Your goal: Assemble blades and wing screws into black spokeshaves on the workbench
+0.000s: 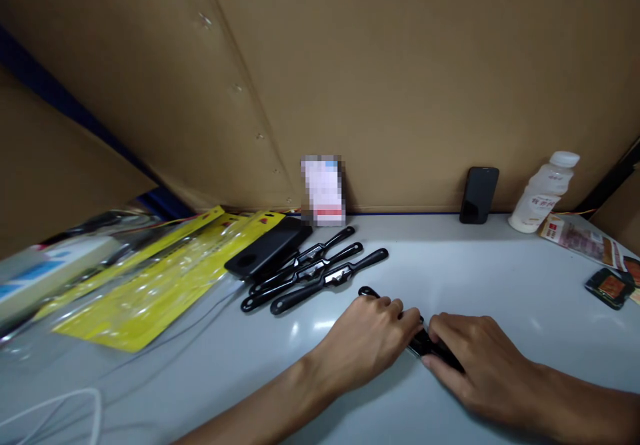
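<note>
Handling looks unfinished on one slim, black, two-handled metal tool (421, 342), gripped by both the left hand (376, 335) and right hand (480, 358) over the smooth grey tabletop (425, 252), while at least three similar black metal tools (311, 272) lie grouped beyond, untouched.

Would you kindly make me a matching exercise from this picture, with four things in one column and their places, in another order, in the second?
Column one
1. Left hand
2. Plastic bottle
3. Yellow packages
4. Right hand

Column two
A. On the left side of the table
B. On the black tool, at the part nearer the wearer
C. On the same tool, at the part nearer the cardboard wall
D. Toward the back on the right, with a white cap

Right pairs: 1-C, 2-D, 3-A, 4-B
</note>
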Action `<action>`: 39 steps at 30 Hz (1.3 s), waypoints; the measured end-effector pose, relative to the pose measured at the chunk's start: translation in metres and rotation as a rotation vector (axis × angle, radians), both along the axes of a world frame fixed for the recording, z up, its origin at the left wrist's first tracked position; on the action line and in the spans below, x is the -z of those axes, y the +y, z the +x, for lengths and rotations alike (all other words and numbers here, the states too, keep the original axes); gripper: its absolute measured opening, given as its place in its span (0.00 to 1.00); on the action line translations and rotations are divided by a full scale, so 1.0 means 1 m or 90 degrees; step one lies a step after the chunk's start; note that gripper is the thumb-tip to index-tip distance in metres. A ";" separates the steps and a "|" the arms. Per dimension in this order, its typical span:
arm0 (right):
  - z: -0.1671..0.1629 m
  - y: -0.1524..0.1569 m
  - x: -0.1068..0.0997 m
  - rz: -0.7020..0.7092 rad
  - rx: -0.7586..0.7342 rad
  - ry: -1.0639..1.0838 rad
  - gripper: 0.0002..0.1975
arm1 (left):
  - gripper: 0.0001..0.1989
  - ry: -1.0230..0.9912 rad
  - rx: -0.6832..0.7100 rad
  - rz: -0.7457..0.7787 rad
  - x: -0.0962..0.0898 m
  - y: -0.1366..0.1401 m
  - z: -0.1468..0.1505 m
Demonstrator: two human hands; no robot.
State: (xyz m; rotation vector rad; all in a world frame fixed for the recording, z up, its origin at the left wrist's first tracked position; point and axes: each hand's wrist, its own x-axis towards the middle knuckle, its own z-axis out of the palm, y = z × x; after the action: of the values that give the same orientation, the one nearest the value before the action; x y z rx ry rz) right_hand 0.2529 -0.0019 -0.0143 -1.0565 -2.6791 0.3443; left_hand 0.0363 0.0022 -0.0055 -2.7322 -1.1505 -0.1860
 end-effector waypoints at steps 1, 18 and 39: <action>0.000 0.000 -0.002 -0.013 0.017 -0.008 0.04 | 0.12 0.002 -0.003 -0.013 -0.001 0.000 0.000; -0.001 0.002 0.006 -0.001 0.005 -0.041 0.15 | 0.18 0.037 -0.077 -0.070 -0.008 -0.002 0.010; -0.002 0.002 0.005 0.019 -0.007 -0.030 0.14 | 0.19 0.037 -0.023 -0.054 -0.005 0.005 0.005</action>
State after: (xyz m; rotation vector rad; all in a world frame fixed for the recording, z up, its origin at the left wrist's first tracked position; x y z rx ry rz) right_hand 0.2508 -0.0001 -0.0194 -1.0552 -2.7230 0.2846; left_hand 0.0409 0.0068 -0.0002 -2.7661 -1.2182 -0.0531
